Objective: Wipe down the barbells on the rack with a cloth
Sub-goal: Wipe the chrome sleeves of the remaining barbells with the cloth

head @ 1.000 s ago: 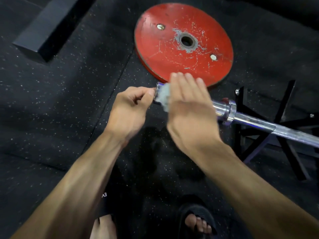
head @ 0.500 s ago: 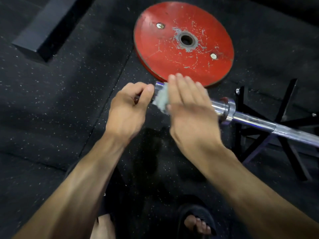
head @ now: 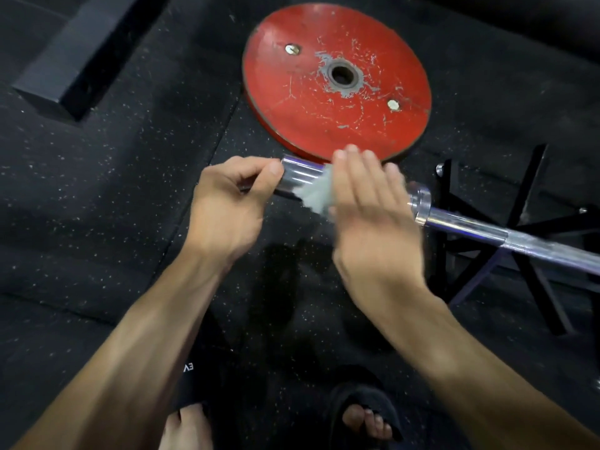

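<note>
A chrome barbell (head: 470, 224) lies across a low black rack (head: 532, 190), its thick sleeve (head: 300, 178) pointing left toward me. My left hand (head: 227, 206) grips the sleeve's free end, thumb against the rim. My right hand (head: 370, 216) lies over the sleeve with straight fingers, pressing a pale cloth (head: 316, 194) onto the metal. The cloth sticks out at the left of that palm. A bare stretch of sleeve shows between my two hands. My right thumb is hidden.
A scratched red weight plate (head: 337, 82) lies flat on the black rubber floor just beyond the sleeve. A long black block (head: 65, 60) sits at the far left. My feet, one in a black sandal (head: 367, 414), are below the hands.
My right hand has slid the cloth to the right along the sleeve, uncovering the sleeve's end. My left hand stays at the end of the sleeve.
</note>
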Motion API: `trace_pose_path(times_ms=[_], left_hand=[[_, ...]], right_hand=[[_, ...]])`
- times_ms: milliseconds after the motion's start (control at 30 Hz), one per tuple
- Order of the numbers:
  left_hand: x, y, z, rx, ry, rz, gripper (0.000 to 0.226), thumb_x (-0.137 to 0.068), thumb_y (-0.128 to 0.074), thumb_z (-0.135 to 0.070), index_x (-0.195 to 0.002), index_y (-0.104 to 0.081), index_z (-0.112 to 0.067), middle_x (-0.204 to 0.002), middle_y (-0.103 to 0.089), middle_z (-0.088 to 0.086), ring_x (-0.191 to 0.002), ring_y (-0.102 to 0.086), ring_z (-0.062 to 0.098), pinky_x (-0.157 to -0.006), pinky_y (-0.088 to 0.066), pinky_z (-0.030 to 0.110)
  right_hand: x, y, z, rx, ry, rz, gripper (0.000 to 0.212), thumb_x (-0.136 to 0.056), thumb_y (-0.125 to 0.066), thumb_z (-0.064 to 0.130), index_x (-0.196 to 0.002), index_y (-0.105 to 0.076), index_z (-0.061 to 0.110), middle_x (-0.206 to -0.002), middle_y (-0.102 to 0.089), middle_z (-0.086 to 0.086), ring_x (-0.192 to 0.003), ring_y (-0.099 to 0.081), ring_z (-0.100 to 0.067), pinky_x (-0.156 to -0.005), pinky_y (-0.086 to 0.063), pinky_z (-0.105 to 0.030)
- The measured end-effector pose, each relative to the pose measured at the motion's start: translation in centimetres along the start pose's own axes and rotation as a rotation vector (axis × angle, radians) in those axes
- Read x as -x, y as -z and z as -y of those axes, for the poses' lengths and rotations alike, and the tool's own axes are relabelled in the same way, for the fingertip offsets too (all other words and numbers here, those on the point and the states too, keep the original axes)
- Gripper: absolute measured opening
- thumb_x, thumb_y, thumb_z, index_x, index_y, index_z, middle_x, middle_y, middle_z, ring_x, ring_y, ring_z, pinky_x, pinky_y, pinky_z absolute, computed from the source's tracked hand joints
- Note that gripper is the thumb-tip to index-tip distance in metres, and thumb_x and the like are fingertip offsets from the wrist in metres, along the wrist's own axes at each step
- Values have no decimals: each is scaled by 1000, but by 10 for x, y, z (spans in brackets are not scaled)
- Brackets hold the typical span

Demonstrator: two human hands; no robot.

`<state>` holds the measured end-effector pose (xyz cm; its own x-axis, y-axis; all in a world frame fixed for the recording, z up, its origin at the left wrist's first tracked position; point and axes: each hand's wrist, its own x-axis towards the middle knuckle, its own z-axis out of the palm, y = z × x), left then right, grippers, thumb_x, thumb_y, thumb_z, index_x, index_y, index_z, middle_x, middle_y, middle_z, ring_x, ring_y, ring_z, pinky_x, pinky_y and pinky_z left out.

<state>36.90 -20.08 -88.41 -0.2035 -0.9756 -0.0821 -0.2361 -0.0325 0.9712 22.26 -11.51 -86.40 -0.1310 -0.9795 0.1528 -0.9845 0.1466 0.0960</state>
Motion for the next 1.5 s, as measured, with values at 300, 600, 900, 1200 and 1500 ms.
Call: trace_pose_path(times_ms=[300,600,900,1200,1500], left_hand=[[-6,0,-8,65,117,-4,23,-95,-71,-38,-82,-79,-21,-83,-73,12,-62,-56,12,-50,-47,28],[-18,-13,-10,27,115,-115,38,-91,-71,-47,-75,-66,-13,-70,-69,14,-56,-57,23,-55,-52,43],[-11,-12,-10,30,121,-102,36,-94,-71,-43,-81,-69,-9,-79,-68,20,-52,-55,17,-46,-48,29],[-11,-9,-12,10,103,-85,30,-94,-72,-37,-85,-71,-8,-84,-73,17,-58,-62,14,-58,-56,32],[5,-2,2,163,102,-15,12,-93,-74,-15,-82,-70,-17,-74,-67,-11,-68,-58,6,-67,-52,21]], right_hand=[[-1,7,-30,-24,0,125,56,-109,-28,19,-164,-17,12,-170,-20,-5,-158,-16,-20,-130,-4,-44],[-14,-3,43,79,27,41,69,-92,-13,10,-158,-19,-9,-164,-21,-31,-154,-21,-43,-128,-9,-50],[40,17,-35,26,7,54,62,-92,-33,0,-154,-36,-6,-161,-36,-24,-151,-34,-36,-128,-16,-48],[-17,12,-35,15,-76,235,64,-103,-5,37,-135,-52,7,-109,-60,-1,-107,-61,-28,-128,-16,-44],[1,-2,19,-44,-19,29,56,-107,-29,21,-153,-32,-11,-158,-36,-32,-148,-35,-45,-127,-17,-53]])
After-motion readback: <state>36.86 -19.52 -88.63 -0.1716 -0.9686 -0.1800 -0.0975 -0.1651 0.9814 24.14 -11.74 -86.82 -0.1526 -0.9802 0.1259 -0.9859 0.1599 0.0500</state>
